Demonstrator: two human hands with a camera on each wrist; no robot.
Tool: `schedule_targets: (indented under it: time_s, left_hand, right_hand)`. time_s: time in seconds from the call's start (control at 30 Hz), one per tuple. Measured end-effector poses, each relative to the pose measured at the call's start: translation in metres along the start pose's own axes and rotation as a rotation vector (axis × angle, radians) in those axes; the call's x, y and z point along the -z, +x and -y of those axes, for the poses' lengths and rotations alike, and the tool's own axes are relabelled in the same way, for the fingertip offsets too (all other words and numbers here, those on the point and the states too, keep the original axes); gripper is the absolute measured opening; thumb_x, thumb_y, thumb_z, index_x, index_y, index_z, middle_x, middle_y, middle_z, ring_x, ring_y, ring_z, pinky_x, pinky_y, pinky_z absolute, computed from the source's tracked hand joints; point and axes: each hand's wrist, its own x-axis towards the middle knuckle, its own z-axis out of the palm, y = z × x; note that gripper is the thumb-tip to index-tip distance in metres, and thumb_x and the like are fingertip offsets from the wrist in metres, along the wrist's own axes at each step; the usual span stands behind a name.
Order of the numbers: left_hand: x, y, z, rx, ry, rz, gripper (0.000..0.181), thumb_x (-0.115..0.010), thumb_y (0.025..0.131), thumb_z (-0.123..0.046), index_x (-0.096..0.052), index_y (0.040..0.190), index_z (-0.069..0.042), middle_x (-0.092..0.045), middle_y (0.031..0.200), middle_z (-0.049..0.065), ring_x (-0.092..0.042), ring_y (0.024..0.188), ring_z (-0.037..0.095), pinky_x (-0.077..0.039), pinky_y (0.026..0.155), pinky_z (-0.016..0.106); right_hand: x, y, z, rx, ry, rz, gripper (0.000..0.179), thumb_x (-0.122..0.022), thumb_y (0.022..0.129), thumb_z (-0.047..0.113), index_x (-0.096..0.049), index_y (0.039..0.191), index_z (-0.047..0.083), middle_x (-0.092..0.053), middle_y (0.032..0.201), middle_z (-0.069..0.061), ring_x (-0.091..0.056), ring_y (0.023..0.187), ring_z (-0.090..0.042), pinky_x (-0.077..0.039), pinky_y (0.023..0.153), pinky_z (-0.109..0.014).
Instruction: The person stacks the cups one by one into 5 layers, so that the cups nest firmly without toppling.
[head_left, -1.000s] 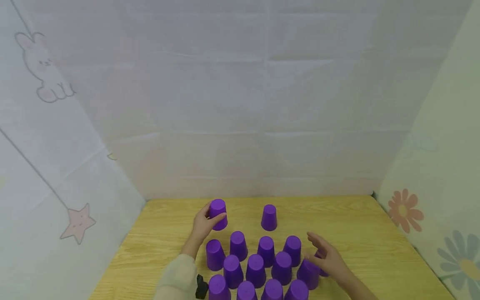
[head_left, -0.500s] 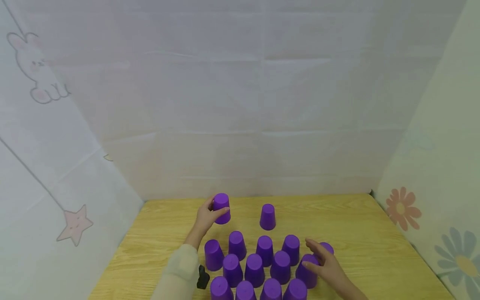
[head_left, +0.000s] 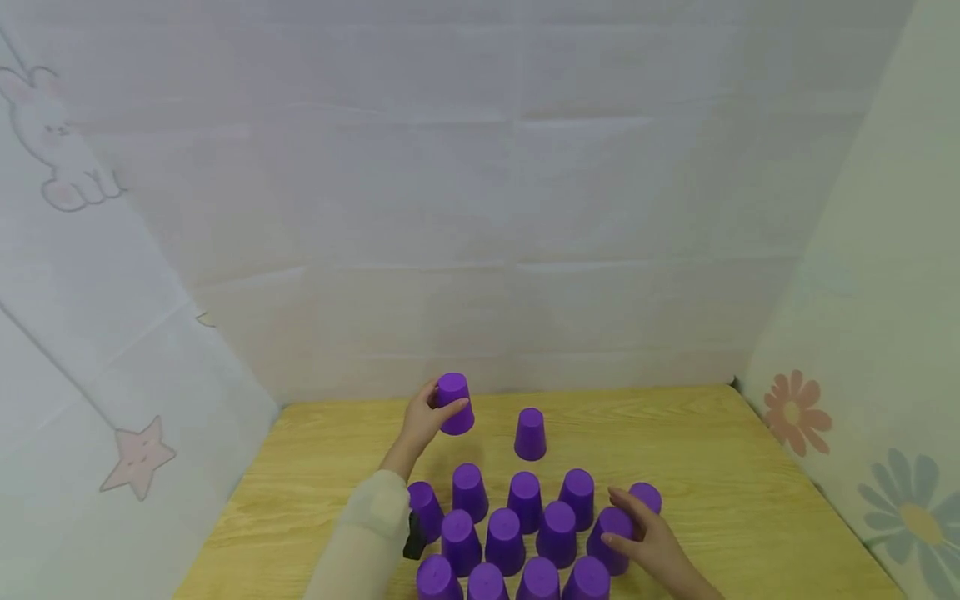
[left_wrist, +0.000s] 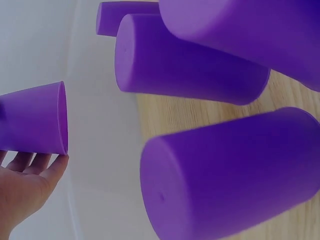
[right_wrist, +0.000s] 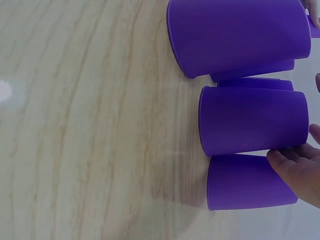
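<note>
One raised cup (head_left: 455, 404) is pinched in the left grip (head_left: 422, 421). The right grip (head_left: 651, 546) curves about a standing cup (head_left: 611, 523); whether it holds, I can't tell. A sideways nudge could topple the crowded cups (head_left: 557, 533) to its left.

Wood-grain surface (head_left: 720, 450), whole bunch of purple cups (head_left: 505, 543) on it
They're standing upside down, mostly packed in rough rows on the near side, plus a lone cup (head_left: 530, 435) farther back.
</note>
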Motion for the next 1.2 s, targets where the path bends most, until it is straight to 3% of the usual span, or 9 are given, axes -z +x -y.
schedule_targets:
  time_s: [0.17, 0.37, 0.5, 0.73, 0.97, 1.2]
  left_hand:
    - [-0.008, 0.007, 0.004, -0.013, -0.005, 0.005, 0.059, -0.072, 0.070, -0.025, -0.048, 0.121, -0.011, -0.055, 0.108, 0.011, -0.050, 0.100, 0.026, -0.041, 0.084, 0.042]
    - [-0.017, 0.010, 0.003, -0.007, -0.015, 0.015, 0.058, -0.072, 0.070, -0.020, -0.047, 0.120, -0.005, -0.055, 0.107, 0.015, -0.051, 0.099, 0.030, -0.040, 0.084, 0.043]
    - [-0.022, 0.011, 0.002, 0.028, -0.018, 0.016, 0.061, -0.072, 0.069, -0.018, -0.045, 0.122, -0.005, -0.054, 0.109, 0.017, -0.050, 0.100, 0.031, -0.039, 0.085, 0.045]
    - [-0.035, 0.014, 0.004, 0.000, -0.008, 0.043, 0.057, -0.070, 0.070, -0.009, -0.046, 0.120, -0.001, -0.054, 0.106, 0.020, -0.051, 0.097, 0.034, -0.041, 0.081, 0.047]
    - [-0.045, 0.018, 0.010, 0.044, 0.028, 0.023, 0.056, -0.070, 0.067, -0.007, -0.048, 0.118, -0.002, -0.054, 0.105, 0.019, -0.050, 0.097, 0.034, -0.041, 0.081, 0.048]
    - [-0.051, 0.024, 0.020, 0.060, 0.066, 0.042, 0.056, -0.070, 0.065, -0.005, -0.048, 0.117, 0.000, -0.053, 0.106, 0.019, -0.049, 0.097, 0.034, -0.041, 0.081, 0.047]
  right_hand:
    - [-0.001, -0.002, -0.007, -0.050, -0.028, 0.027, 0.064, -0.072, 0.067, 0.007, -0.041, 0.122, -0.006, -0.042, 0.120, -0.027, -0.046, 0.104, -0.034, -0.041, 0.084, -0.028]
    - [-0.001, -0.004, -0.010, -0.074, -0.033, 0.052, 0.064, -0.071, 0.068, 0.008, -0.040, 0.122, -0.008, -0.040, 0.117, -0.031, -0.049, 0.099, -0.036, -0.043, 0.081, -0.025]
    - [-0.001, -0.005, -0.012, -0.089, -0.013, 0.072, 0.065, -0.071, 0.069, 0.007, -0.038, 0.122, -0.010, -0.040, 0.117, -0.032, -0.051, 0.098, -0.030, -0.044, 0.079, -0.023]
    - [0.000, -0.006, -0.014, -0.096, -0.017, 0.074, 0.065, -0.071, 0.069, 0.009, -0.038, 0.122, -0.011, -0.038, 0.119, -0.032, -0.052, 0.096, -0.021, -0.044, 0.078, -0.022]
    - [0.000, -0.006, -0.017, -0.096, -0.037, 0.089, 0.064, -0.071, 0.070, 0.012, -0.040, 0.121, -0.011, -0.039, 0.117, -0.032, -0.052, 0.095, -0.026, -0.045, 0.076, -0.023]
    - [0.000, -0.006, -0.020, -0.104, -0.046, 0.094, 0.063, -0.070, 0.070, 0.012, -0.040, 0.121, -0.010, -0.040, 0.118, -0.031, -0.051, 0.094, -0.012, -0.044, 0.078, -0.022]
